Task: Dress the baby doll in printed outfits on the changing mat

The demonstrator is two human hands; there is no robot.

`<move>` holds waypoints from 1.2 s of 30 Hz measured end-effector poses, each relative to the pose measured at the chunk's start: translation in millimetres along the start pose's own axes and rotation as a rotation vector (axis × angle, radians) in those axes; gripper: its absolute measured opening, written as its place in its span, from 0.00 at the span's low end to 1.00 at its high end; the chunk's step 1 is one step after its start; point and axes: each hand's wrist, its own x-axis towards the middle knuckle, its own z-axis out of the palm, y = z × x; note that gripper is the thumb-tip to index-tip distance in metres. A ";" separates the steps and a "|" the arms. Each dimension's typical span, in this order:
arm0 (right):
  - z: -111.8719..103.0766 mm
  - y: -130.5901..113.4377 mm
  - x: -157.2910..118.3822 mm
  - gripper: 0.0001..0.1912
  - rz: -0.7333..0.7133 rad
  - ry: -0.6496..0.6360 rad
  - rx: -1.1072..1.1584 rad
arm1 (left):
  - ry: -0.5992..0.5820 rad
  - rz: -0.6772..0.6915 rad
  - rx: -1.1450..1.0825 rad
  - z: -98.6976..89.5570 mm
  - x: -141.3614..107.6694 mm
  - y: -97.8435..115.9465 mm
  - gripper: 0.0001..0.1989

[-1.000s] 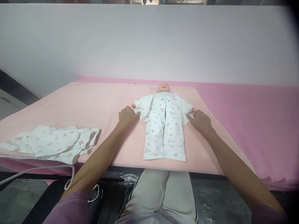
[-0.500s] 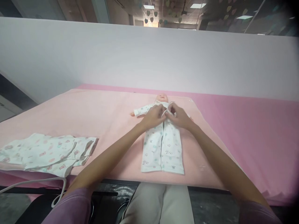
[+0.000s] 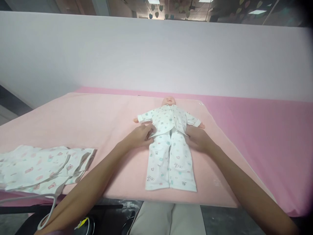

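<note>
Head view: left hand (image 3: 140, 136) is apparently pinching printed baby shirt (image 3: 166, 120) at its hem; right hand (image 3: 198, 138) is touching the opposite side, grip unclear. Shirt is lying on doll (image 3: 168, 100), overlapping trousers (image 3: 158, 164). Probably straightening; next move calling for even tension.

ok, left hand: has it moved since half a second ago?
Yes. Against the peach mat, the left hand has shifted left and nearer the wearer, from the doll's chest to the side of the shirt's hem.
</note>
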 end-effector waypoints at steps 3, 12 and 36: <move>-2.3 -5.8 -1.5 0.14 -0.083 -0.047 0.003 | -0.069 0.031 0.008 -8.0 -7.6 1.6 0.12; -20.7 -27.8 49.8 0.19 0.172 0.089 0.152 | 0.256 0.014 -0.156 -19.3 36.5 32.0 0.16; -28.6 -12.5 100.8 0.18 0.504 -0.186 0.420 | -0.085 -0.224 -0.370 -20.1 117.4 34.3 0.12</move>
